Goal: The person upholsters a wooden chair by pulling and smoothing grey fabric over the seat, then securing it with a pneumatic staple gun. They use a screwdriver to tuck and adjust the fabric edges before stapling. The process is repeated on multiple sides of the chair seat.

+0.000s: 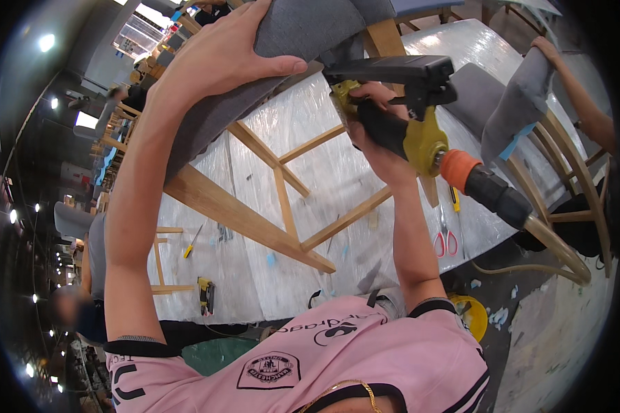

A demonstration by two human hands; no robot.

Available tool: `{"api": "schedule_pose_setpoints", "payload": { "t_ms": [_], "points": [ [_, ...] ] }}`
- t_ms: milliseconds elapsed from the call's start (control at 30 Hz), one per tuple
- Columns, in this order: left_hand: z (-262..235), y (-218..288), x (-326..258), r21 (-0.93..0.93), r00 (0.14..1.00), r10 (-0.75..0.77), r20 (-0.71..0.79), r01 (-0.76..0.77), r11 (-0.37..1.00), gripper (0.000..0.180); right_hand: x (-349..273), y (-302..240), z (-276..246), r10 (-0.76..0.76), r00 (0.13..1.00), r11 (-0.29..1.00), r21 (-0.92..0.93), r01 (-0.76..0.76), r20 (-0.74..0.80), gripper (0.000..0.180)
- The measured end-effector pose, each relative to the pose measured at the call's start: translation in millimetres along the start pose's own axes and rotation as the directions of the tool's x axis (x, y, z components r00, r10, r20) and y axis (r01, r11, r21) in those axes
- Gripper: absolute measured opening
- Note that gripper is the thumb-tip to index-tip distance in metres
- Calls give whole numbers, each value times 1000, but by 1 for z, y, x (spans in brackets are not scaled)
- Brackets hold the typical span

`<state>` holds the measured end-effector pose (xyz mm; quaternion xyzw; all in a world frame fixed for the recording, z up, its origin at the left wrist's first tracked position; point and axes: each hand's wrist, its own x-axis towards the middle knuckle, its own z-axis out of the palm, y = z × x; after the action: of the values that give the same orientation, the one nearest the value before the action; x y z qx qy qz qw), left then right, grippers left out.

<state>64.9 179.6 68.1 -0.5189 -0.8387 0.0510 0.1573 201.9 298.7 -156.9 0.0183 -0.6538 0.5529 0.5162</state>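
A chair with grey upholstery [310,31] and pale wooden legs [248,217] lies tipped on the table in front of me. My left hand [217,58] rests flat on the grey fabric, with the thumb stretched out and the fingers reaching toward the upper edge. My right hand [379,148] is wrapped around the black grip of a yellow-and-black pneumatic staple gun [424,141]. The gun's nose is up against the chair near a wooden leg; the exact contact point is hidden. An orange-and-black coupling [465,172] joins the gun to an air hose [558,248].
Plastic film covers the table [248,275]. On it lie red-handled scissors [446,241], a yellow cutter [455,198], a screwdriver [193,242] and a second staple gun [205,296]. At right, another person's arm [579,96] reaches to a grey chair [517,110]. A yellow bucket [477,316] stands below.
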Motion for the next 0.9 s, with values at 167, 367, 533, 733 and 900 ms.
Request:
{"api": "schedule_pose_setpoints", "payload": {
  "t_ms": [167,367,533,733,900],
  "points": [
    [5,53,-10,151,992,28,-123,-9,989,93,-5,-1,-3,-36,999,999,-33,35,-37,35],
    [35,67,-20,495,933,122,-339,67,866,87,-17,-2,1,-1,999,999,-50,4,50,40],
    [34,69,-17,487,946,104,-306,62,871,87,-11,-2,8,18,998,998,-64,-22,-63,43],
    [13,42,-26,277,941,183,-286,-101,955,89,-14,-7,6,31,999,1000,4,-31,15,38],
    [26,55,-27,404,953,64,-297,65,912,93,-22,-9,7,25,1000,992,121,-25,1,35]
  ]
}}
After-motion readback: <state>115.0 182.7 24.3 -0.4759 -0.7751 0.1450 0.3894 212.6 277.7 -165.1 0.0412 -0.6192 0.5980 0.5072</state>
